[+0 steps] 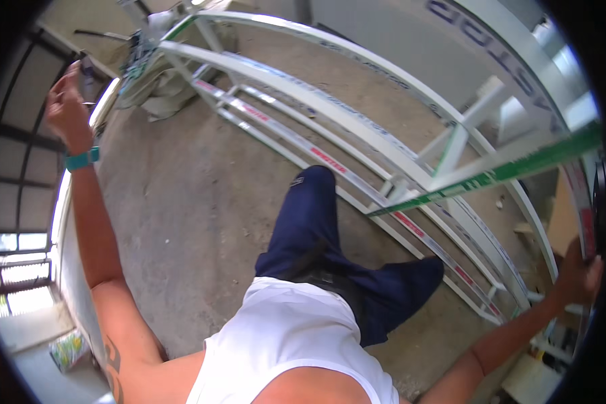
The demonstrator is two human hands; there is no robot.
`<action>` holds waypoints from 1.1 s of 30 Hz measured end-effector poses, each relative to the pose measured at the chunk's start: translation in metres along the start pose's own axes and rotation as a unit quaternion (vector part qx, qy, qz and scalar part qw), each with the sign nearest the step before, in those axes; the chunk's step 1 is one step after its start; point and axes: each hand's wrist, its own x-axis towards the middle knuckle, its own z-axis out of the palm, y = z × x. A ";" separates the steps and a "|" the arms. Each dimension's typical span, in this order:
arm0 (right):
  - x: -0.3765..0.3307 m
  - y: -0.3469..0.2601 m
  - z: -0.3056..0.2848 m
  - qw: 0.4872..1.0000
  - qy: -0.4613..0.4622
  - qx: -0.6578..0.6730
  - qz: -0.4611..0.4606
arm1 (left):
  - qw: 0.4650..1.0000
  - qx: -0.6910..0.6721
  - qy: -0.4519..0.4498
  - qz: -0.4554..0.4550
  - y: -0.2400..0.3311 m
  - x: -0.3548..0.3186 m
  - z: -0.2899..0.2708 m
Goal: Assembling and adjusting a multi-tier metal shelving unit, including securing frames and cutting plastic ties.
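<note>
the hands are far apart: the left hand [70, 113] is raised, the right hand [580, 276] is at the white frame's [328, 160] right end. i cannot tell either's grip. the frame rests on the floor [158, 215], ahead and rightward.

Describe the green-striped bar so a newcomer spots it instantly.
Find the large white metal frame filling the upper right. On its right half, look for the straight bar slanting from right of the upper navy knee up toward the right edge. A green stripe runs along its length; neighbouring bars are mostly white or silver, some with red labels.
</note>
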 end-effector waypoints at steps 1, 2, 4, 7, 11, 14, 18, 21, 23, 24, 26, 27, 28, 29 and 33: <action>-0.016 0.010 0.017 0.998 0.022 0.038 0.053 | 0.990 -0.120 -0.065 -0.040 -0.006 -0.019 0.020; -0.005 -0.011 0.005 0.991 0.044 0.079 0.101 | 0.987 -0.132 -0.071 -0.049 0.004 -0.043 0.046; -0.042 0.030 0.024 0.982 0.060 0.100 0.147 | 0.986 -0.090 -0.134 0.033 0.053 -0.106 0.097; -0.040 0.031 0.022 0.984 0.052 0.078 0.152 | 0.949 -0.174 -0.251 0.081 0.154 -0.194 0.135; -0.029 0.021 0.017 0.979 0.074 0.100 0.160 | 0.897 -0.154 -0.341 0.236 0.196 -0.290 0.201; -0.021 0.014 0.010 0.980 0.072 0.092 0.164 | 0.836 -0.098 -0.484 0.238 0.231 -0.323 0.221; -0.023 0.010 0.005 0.979 0.063 0.080 0.174 | 0.793 -0.090 -0.562 0.215 0.260 -0.342 0.227; -0.022 0.012 0.003 0.978 0.053 0.078 0.187 | 0.755 -0.085 -0.613 0.214 0.271 -0.349 0.227; -0.019 0.010 0.004 0.980 0.053 0.083 0.175 | 0.800 -0.131 -0.543 0.217 0.269 -0.353 0.231; -0.017 0.009 0.005 0.980 0.054 0.087 0.168 | 0.821 -0.152 -0.506 0.218 0.266 -0.354 0.233; -0.017 0.009 0.007 0.981 0.052 0.095 0.164 | 0.842 -0.187 -0.439 0.253 0.259 -0.348 0.238; -0.020 0.013 0.006 0.982 0.057 0.095 0.155 | 0.842 -0.202 -0.409 0.288 0.253 -0.334 0.238; -0.021 0.014 0.005 0.982 0.063 0.101 0.146 | 0.858 -0.164 -0.378 0.307 0.240 -0.319 0.235; -0.023 0.014 0.005 0.982 0.069 0.109 0.138 | 0.877 -0.200 -0.304 0.314 0.221 -0.299 0.230; -0.028 0.013 0.000 0.978 0.048 0.128 0.157 | 0.942 -0.038 -0.150 0.299 0.098 -0.202 0.185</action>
